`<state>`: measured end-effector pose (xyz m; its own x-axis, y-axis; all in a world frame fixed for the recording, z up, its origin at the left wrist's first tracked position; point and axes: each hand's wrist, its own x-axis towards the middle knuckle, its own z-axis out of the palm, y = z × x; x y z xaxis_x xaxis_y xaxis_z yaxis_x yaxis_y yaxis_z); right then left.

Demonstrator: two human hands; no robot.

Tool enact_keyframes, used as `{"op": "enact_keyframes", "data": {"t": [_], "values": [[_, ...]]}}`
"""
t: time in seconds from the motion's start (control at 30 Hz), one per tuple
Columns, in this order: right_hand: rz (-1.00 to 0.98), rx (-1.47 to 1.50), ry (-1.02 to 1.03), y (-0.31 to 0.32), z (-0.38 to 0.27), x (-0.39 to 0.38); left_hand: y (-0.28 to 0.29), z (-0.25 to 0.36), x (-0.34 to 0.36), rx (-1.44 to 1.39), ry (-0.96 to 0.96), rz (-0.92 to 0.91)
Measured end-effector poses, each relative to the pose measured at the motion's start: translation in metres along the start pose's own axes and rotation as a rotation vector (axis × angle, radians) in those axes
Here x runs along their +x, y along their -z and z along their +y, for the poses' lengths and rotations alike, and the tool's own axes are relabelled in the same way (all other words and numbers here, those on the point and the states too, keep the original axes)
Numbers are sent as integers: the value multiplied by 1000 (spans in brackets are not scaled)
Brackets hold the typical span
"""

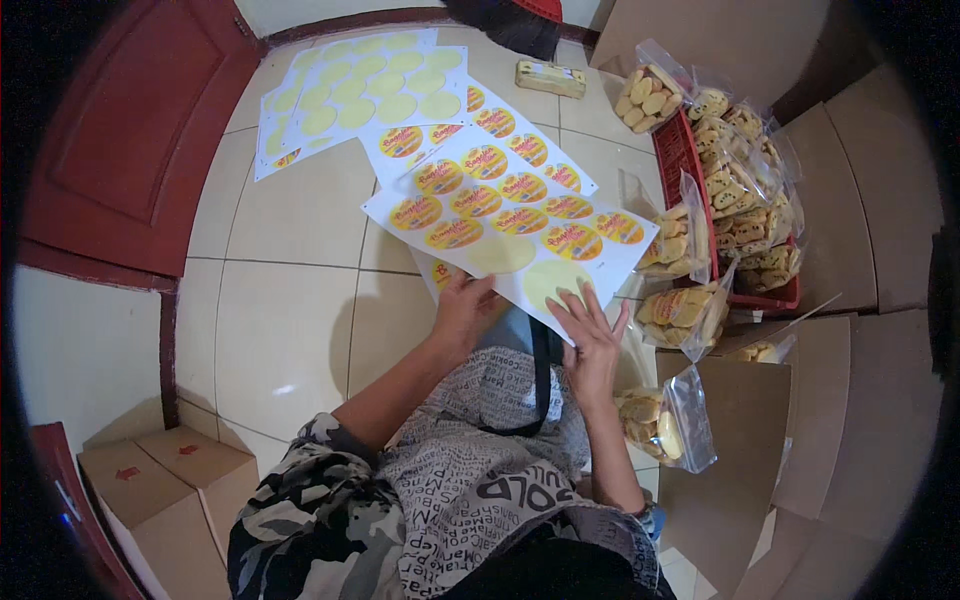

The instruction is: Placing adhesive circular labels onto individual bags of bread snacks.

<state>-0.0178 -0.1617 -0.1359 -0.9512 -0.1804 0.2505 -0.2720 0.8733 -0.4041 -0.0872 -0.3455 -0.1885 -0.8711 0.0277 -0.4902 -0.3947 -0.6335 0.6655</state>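
A white sheet of stickers [490, 222] with rows of yellow-and-orange oval labels lies tilted in front of me. Two ovals along its near edge are bare pale yellow. My left hand [465, 312] is closed on the near left edge of this sheet, its fingers partly hidden. With fingers stretched out and spread, my right hand [590, 335] rests on the near right corner, over a bare oval. Its thumb stands away from the fingers. Beneath the sheet lie more label sheets [478, 97]. Further off are sheets of pale bare ovals [362, 85], overlapping on the tiles.
At the right, a red crate [680, 160] is full of clear bags of biscuits [735, 180]. More bagged biscuits [685, 315] stand nearer, beside an open cardboard box [725, 440]. A small pack [550, 79] and a broom [515, 25] are at the back; closed cartons [165, 475] sit lower left.
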Motion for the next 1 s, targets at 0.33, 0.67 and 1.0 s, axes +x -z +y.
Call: {"op": "enact_keyframes", "data": {"t": [0.33,0.67,1.0], "values": [[-343,359,-122,40,-19,-10,24,-6,-26,173,-84,48],[-326,327,299,-17,-15,81,11,-18,-54,315,-323,-184],[-453,677,91,-16,-11,81,27,-19,-49,445,-359,-253]]}}
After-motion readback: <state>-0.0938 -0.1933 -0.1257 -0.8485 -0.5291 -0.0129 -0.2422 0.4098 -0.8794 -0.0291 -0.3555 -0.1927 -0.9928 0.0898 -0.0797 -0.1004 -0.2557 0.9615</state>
